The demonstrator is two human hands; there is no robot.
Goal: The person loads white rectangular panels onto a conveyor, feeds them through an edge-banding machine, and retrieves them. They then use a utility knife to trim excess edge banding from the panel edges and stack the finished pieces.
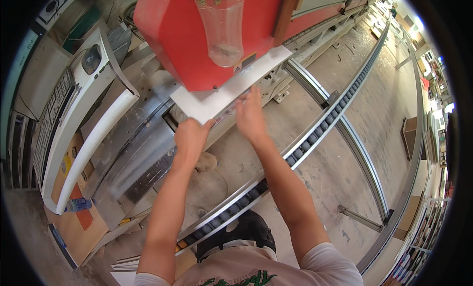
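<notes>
We place our left hand [191,138] below the lower left of the red housing [172,35], its fingers curled in and its thumb extended along the near corner of the white panel [212,101]. The fingertips are hidden, so we cannot tell whether they grip the panel or only bear on it. We place our right hand [251,113] below the housing's lower right side, fingers half extended and bunched at the panel's near edge; we cannot tell whether they pinch it.

The governing relation: the panel lies directly ahead of both hands, along the lower edge of the housing, which hides part of its far side. Its long axis runs obliquely from below the housing's left corner up to its right. Our left hand is nearer the near end; our right hand stands farther along the same edge.

Outward from the housing, we note the metal table [128,143] to its lower left, the keyboard [54,106] farther left, and the roller rail [305,145] to its lower right. A clear plastic holder [224,35] hangs on its front.

Markings: a small label [249,61] on the housing is too small to read; our shirt [234,266], below the housing, bears green script, partly cut off.
</notes>
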